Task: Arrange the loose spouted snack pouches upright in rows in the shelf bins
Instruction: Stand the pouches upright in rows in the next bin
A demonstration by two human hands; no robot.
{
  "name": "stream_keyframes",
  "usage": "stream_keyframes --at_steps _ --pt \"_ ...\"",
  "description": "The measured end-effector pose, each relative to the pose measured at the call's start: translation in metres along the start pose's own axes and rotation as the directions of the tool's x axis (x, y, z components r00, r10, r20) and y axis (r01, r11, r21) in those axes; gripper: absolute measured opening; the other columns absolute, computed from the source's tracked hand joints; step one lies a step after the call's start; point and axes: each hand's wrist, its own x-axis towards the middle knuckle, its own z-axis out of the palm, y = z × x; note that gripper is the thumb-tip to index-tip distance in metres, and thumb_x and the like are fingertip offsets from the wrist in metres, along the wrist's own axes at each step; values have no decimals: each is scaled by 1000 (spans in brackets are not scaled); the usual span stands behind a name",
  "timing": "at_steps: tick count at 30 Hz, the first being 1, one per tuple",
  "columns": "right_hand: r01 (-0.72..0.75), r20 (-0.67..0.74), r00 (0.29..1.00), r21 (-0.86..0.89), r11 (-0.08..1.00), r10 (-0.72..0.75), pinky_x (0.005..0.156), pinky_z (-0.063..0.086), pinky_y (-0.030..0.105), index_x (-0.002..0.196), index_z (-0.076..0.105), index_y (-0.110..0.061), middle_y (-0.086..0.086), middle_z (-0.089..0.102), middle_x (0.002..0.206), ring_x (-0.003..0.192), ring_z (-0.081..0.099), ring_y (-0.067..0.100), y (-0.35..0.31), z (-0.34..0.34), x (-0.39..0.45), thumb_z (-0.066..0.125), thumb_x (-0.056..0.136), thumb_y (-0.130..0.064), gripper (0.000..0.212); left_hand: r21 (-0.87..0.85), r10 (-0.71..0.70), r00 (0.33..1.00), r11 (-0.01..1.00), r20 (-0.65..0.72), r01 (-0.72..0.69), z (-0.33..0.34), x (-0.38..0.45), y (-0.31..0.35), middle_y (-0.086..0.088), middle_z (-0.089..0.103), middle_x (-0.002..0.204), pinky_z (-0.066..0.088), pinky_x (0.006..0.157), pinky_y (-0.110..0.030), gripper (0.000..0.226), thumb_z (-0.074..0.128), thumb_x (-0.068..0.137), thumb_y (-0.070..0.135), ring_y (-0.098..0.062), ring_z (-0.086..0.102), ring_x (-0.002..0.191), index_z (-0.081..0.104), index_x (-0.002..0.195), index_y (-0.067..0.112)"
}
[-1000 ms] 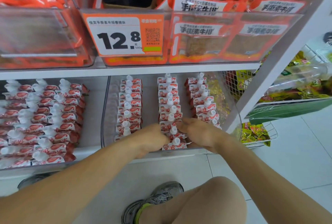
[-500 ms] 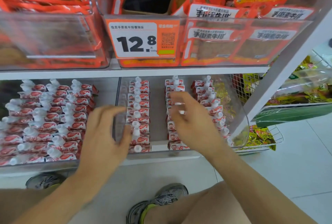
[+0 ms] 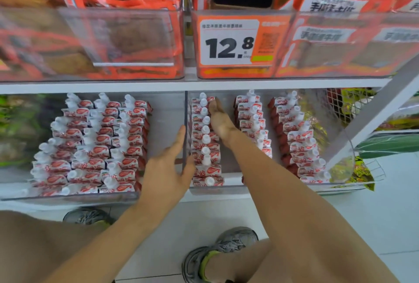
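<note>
Beside right hand point(image 3: 221, 121): pouch row point(image 3: 205, 140).

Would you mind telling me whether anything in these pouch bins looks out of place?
Mostly tidy. In the right bin, the three pouch rows have uneven gaps: the left row sits apart, with the right hand in the gap beside it. The left hand straddles the bin's left wall.

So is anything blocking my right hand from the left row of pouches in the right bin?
Nothing visible does. The right hand lies flat inside the right bin, against the left row of pouches. The left hand straddles the bin's left wall.
</note>
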Motion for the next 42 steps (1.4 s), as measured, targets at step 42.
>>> stream_keyframes --at_steps 42 --pt "78 388 921 -184 980 0 106 40 20 140 38 -44 -35 45 132 120 47 -10 -9 -53 -150 48 96 -55 46 -168 -48 999 985 -26 43 6 -8 -6 25 69 95 48 63 -11 68 66 89 30 -2 56 62 33 148 35"
